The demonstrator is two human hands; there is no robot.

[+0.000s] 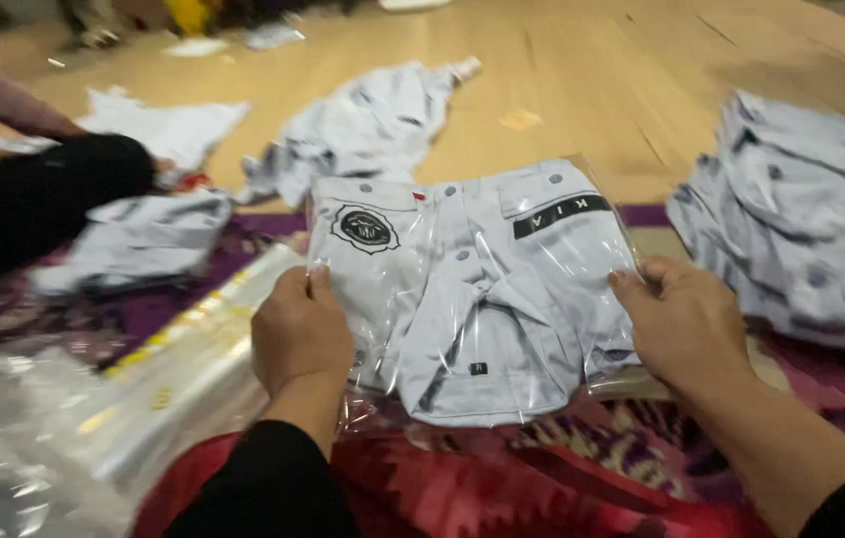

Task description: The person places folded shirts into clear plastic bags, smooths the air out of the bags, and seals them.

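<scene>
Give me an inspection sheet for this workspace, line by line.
Surface: patterned red and purple cloth over a wooden floor.
Job's things: folded pale grey shirt in a clear plastic bag, collar toward the camera.
Clutter: loose grey shirts, a stack of clear bags.
Grips: left hand and right hand hold the bag's side edges.
Cables: nothing seen.
Surroundings: another person's dark sleeve at left.
</scene>
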